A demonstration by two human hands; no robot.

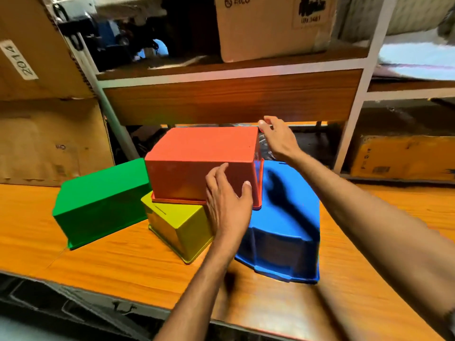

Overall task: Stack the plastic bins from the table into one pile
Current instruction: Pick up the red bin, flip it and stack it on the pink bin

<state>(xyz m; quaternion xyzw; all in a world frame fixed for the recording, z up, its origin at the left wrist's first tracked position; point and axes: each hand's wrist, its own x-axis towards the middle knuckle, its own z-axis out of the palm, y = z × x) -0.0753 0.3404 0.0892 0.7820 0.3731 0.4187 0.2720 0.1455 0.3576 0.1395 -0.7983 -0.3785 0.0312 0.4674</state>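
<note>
Left hand (227,200) and right hand (278,137) hold the red bin (204,153) over the other bins.

The left hand presses flat on the near wall, fingers fairly straight and thumb at the right edge. The right hand hooks its fingers round the far right corner, grasping it. The red bin is upside down, and its lip seems to sit partly on the yellow bin (182,225) and partly on the blue bin (283,217). The green bin (101,200) lies just left on the counter (110,262). I would lift the red bin clear, choose one bin as the base, square the walls to it and lower evenly so the lip slips over. It is plain matte orange-red with smooth, slightly tapered walls.
</note>
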